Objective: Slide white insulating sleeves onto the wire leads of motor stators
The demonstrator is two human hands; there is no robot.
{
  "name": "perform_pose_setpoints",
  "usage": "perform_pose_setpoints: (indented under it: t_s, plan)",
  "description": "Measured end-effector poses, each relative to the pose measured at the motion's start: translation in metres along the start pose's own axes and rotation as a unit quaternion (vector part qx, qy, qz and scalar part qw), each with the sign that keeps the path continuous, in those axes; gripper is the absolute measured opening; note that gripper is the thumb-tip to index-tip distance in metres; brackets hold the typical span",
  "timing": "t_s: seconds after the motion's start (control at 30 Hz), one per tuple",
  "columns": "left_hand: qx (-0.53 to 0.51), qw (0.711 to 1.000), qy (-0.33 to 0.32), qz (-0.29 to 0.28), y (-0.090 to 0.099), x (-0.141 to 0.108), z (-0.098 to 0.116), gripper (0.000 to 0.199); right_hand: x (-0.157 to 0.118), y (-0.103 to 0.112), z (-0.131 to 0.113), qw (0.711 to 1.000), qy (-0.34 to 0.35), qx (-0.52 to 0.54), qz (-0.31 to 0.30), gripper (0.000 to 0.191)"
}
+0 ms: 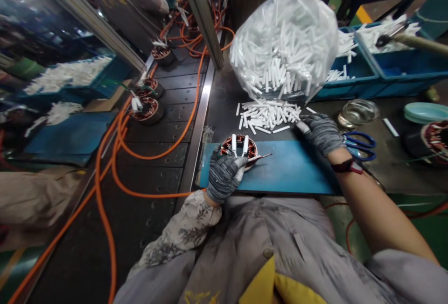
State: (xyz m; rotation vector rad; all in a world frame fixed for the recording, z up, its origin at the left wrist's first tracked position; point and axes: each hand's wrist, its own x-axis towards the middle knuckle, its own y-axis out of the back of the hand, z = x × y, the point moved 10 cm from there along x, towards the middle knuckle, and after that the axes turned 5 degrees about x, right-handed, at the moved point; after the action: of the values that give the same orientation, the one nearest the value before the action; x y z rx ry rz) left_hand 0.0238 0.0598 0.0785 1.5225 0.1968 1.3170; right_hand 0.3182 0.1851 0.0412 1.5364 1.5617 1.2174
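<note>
A round motor stator (252, 145) with copper windings sits on the blue mat (294, 168), white sleeves standing up from its leads. My left hand (224, 174), in a grey glove, is closed on the stator's near left side, thumb by a lead wire (264, 156) whose bare copper end points right. At the right end of a loose pile of white sleeves (269, 115), my gloved right hand (320, 132) has its fingers drawn together. Whatever lies between those fingertips is too small to make out.
Behind the pile stands a clear bag of white sleeves (285, 42), beside blue bins (371, 73). Blue scissors (360, 146), a glass bowl (359, 111) and another stator (436, 140) lie right. Orange hoses (150, 157) cross the left conveyor (164, 150); a co-worker (126, 5) stands beyond.
</note>
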Motion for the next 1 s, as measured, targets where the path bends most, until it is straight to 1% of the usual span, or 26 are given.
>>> perform_pose_setpoints:
  t_s: [0.03, 0.07, 0.13, 0.2, 0.27, 0.33, 0.4, 0.43, 0.47, 0.53, 0.63, 0.7, 0.8, 0.87, 0.93, 1.0]
  plan:
    - [0.004, 1.000, -0.001, 0.000, 0.000, 0.001, 0.001, 0.024, -0.002, 0.000, -0.002, 1.000, 0.007, -0.011, -0.002, 0.043]
    - [0.006, 1.000, -0.004, 0.001, 0.001, 0.001, 0.002, 0.024, -0.006, 0.004, -0.006, 1.000, 0.009, -0.011, 0.009, 0.043]
    - [0.011, 1.000, -0.009, -0.007, 0.001, 0.002, 0.003, 0.022, -0.019, 0.017, -0.016, 0.999, 0.004, 0.012, 0.047, 0.043]
    - [0.017, 0.999, -0.002, -0.033, 0.000, 0.002, 0.003, 0.021, -0.036, 0.031, -0.028, 0.994, -0.008, 0.064, 0.086, 0.041]
    - [0.016, 0.998, 0.005, -0.053, -0.001, 0.003, 0.002, 0.021, -0.052, 0.040, -0.039, 0.980, -0.019, 0.163, 0.109, 0.040]
    - [0.011, 0.998, 0.004, -0.053, 0.002, 0.004, 0.003, 0.020, -0.064, 0.040, -0.050, 0.954, -0.021, 0.283, 0.094, 0.041]
    - [0.002, 1.000, -0.008, -0.027, 0.007, 0.006, 0.007, 0.018, -0.072, 0.032, -0.063, 0.931, -0.017, 0.363, 0.044, 0.040]
    - [-0.002, 1.000, -0.014, -0.015, 0.009, 0.007, 0.008, 0.019, -0.074, 0.028, -0.070, 0.925, -0.013, 0.379, 0.016, 0.038]
    - [-0.003, 1.000, -0.018, -0.003, 0.010, 0.007, 0.009, 0.019, -0.075, 0.024, -0.075, 0.924, -0.011, 0.383, -0.007, 0.035]
    - [0.004, 1.000, -0.019, 0.004, 0.009, 0.005, 0.007, 0.019, -0.076, 0.018, -0.081, 0.922, -0.013, 0.386, -0.029, 0.032]
    - [0.009, 1.000, -0.001, -0.012, 0.000, 0.000, 0.001, 0.020, -0.072, 0.013, -0.084, 0.917, -0.017, 0.396, -0.039, 0.030]
    - [0.000, 1.000, 0.013, -0.021, -0.004, -0.003, -0.003, 0.023, -0.069, 0.012, -0.088, 0.914, 0.001, 0.403, -0.038, 0.029]
    - [-0.009, 1.000, 0.023, -0.019, -0.004, -0.004, -0.005, 0.022, -0.066, 0.017, -0.099, 0.912, 0.061, 0.404, -0.030, 0.024]
    - [-0.012, 0.999, 0.029, -0.018, -0.003, -0.002, -0.004, 0.021, -0.066, 0.019, -0.115, 0.915, 0.126, 0.381, -0.038, 0.022]
    - [-0.016, 0.999, 0.038, -0.022, -0.002, -0.001, -0.005, 0.022, -0.071, 0.019, -0.137, 0.926, 0.206, 0.312, -0.045, 0.025]
    - [-0.020, 0.999, 0.039, -0.026, -0.002, 0.000, -0.005, 0.023, -0.077, 0.014, -0.156, 0.944, 0.258, 0.202, -0.036, 0.029]
